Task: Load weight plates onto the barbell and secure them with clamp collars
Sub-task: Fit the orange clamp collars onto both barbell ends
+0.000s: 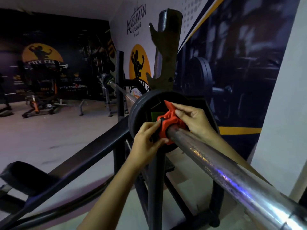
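Observation:
A steel barbell sleeve (224, 170) runs from the lower right up to a black weight plate (141, 105) seated on it. A red clamp collar (169, 123) sits around the sleeve, right against the plate, with its lever (168, 105) sticking up and away from the body. My left hand (147, 141) grips the collar's lower left side. My right hand (194, 120) holds its upper right side, with the fingertips on the lever. The far end of the bar (123, 92) shows beyond the plate.
The bar rests on a rusty rack upright with hooks (166, 60). A black bench frame (86, 156) and pad (25, 176) lie to the left below. A wall with a dark mural (240, 63) stands close on the right. Gym machines (41, 97) stand across the floor.

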Available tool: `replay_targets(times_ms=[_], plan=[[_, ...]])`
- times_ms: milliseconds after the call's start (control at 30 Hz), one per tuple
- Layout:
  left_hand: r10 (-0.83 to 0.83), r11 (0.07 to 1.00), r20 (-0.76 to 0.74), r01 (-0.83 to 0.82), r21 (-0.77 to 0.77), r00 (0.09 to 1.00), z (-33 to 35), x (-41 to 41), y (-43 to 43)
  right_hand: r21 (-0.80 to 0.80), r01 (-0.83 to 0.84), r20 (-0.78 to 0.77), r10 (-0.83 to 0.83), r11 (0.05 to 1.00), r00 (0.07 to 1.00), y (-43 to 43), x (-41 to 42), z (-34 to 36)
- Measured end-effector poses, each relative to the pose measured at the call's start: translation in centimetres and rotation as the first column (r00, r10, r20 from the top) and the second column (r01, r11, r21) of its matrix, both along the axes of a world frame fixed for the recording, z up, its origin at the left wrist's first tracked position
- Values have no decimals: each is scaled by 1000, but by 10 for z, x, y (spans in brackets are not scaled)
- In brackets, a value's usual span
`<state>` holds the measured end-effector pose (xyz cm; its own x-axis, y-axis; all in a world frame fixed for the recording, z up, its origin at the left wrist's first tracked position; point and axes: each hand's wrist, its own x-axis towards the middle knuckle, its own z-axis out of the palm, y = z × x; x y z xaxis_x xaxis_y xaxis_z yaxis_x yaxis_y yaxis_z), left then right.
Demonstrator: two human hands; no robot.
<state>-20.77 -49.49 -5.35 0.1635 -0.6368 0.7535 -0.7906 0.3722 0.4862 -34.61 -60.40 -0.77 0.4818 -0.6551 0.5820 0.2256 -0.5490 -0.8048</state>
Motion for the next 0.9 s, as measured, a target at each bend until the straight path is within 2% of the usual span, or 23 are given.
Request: replay_targets(times_ms=[100, 167, 267, 367, 433, 500, 567, 600, 733, 800, 900], plan=[[43, 996, 331, -67, 61, 943, 19, 13, 1, -1, -61, 52, 61, 998, 997, -2, 1, -1], [51, 993, 463, -96, 73, 885, 34, 15, -4, 18, -98, 97, 96, 995, 991, -3, 1, -6], [71, 986, 657, -154, 69, 750, 55, 16, -11, 69, -125, 141, 114, 990, 983, -4, 2, -8], [59, 975, 785, -202, 86, 617, 70, 13, -15, 153, -153, 184, 124, 976, 975, -4, 1, -7], [51, 970, 807, -221, 100, 589, 72, 12, -17, 114, -91, 178, 70, 989, 982, -6, -2, -7], [58, 968, 790, -228, 105, 610, 70, 12, -17, -56, 141, 143, -132, 988, 981, -13, -6, -4], [66, 970, 767, -220, 100, 639, 67, 13, -16, -330, 358, 99, -346, 873, 933, -24, -6, 4], [77, 973, 758, -213, 83, 648, 64, 13, -15, -439, 390, 59, -407, 810, 912, -29, -5, 8], [148, 981, 692, -196, -9, 707, 51, 16, -9, -662, 209, -227, -458, 720, 860, -40, 6, 23], [186, 979, 649, -194, -60, 738, 41, 16, -7, -664, 98, -325, -404, 742, 855, -44, 10, 25], [206, 979, 562, -169, -117, 801, 27, 15, -6, -596, 62, -333, -316, 801, 889, -48, 11, 22]])
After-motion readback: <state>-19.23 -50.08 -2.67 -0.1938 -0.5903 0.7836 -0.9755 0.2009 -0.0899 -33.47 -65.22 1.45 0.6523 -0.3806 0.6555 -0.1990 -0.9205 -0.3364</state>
